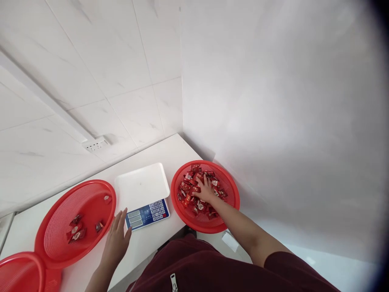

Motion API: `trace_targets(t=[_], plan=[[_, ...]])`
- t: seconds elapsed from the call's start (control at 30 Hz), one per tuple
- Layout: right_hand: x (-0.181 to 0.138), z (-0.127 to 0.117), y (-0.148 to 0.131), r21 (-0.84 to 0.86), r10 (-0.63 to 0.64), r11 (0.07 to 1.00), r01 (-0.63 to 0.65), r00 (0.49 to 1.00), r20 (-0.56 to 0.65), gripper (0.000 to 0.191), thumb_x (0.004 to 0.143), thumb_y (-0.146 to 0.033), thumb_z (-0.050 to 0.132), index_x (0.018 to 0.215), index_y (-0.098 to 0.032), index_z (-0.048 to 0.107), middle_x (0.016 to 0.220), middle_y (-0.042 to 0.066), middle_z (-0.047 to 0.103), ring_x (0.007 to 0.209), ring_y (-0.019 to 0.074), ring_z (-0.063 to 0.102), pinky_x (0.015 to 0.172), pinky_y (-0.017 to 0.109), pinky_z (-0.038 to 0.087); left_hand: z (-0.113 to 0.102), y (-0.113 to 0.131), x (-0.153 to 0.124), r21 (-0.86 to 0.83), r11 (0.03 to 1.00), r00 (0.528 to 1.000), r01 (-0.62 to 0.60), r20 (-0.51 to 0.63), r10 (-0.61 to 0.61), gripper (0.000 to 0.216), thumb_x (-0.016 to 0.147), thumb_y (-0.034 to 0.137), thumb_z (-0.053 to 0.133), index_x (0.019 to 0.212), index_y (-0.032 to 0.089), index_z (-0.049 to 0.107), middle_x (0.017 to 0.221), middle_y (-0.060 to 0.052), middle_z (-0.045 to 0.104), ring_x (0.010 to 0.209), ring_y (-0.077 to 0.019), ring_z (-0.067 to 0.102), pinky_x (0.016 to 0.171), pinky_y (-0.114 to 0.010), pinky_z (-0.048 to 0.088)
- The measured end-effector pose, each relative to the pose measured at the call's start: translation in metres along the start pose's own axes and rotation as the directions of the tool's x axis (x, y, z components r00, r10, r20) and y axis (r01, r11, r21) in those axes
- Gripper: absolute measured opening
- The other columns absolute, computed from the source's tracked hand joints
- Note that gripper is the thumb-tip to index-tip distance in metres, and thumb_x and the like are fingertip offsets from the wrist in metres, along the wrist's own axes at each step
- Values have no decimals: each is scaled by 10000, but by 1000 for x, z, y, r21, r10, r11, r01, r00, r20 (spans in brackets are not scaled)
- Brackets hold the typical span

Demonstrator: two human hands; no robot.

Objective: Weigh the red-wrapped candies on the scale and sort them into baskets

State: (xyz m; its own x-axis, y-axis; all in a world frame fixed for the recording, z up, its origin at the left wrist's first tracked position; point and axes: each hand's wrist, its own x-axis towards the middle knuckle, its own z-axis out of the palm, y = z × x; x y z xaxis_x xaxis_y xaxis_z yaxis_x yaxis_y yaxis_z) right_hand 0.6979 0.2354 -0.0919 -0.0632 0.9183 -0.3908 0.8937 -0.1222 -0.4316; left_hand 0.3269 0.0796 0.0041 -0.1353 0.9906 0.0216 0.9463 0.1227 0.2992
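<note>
Head view: the bench (170, 151) runs from the lower left up to its far right corner. Of three baskets on it, the right basket (232, 200) covers the near right corner, its rim reaching past the edge; the middle basket (57, 233) sits towards the left end, and the left basket (43, 264) is cut off by the frame. The scale (142, 194) stands between the right and middle baskets.

Of the two hands, the right hand (206, 192) is by far the nearer to the heap: it lies inside the right basket, coming in from the near right. Its fingers (206, 181) are spread and point towards the far rim; whether any tip pinches something, I cannot tell. The left hand (117, 235) is well apart from the heap, its fingers stretched out with nothing in them, between the middle basket's rim and the scale's near left corner; contact with either is unclear.

The red packets (199, 205) lie under the right fingers and on all sides of them, jumbled, with no shared long axis. A few loose packets (78, 234) lie in the middle basket, beyond the left hand's outer side
</note>
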Motion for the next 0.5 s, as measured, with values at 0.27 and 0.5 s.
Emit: trace_targets(t=[0.27,0.5], plan=[[-33,40,-3,-171,-84,980,98,993,87,735,760,-396,591,1392,-366,219,1506,63,62,1335,401,51,972,575,219,9,4,-14,8,1000,999,-2,50,1,535,833,299,382,1350,179,322,1359,-128,415,1287,-264,342,1032,-471,331],[-20,21,2,349,6,937,-6,1000,1,537,707,-161,590,1229,-241,490,1260,89,493,1020,231,552,851,307,407,9,14,2,-24,998,991,-57,121,60,494,842,295,360,1318,162,370,1334,-116,456,1281,-267,352,1042,-468,317]])
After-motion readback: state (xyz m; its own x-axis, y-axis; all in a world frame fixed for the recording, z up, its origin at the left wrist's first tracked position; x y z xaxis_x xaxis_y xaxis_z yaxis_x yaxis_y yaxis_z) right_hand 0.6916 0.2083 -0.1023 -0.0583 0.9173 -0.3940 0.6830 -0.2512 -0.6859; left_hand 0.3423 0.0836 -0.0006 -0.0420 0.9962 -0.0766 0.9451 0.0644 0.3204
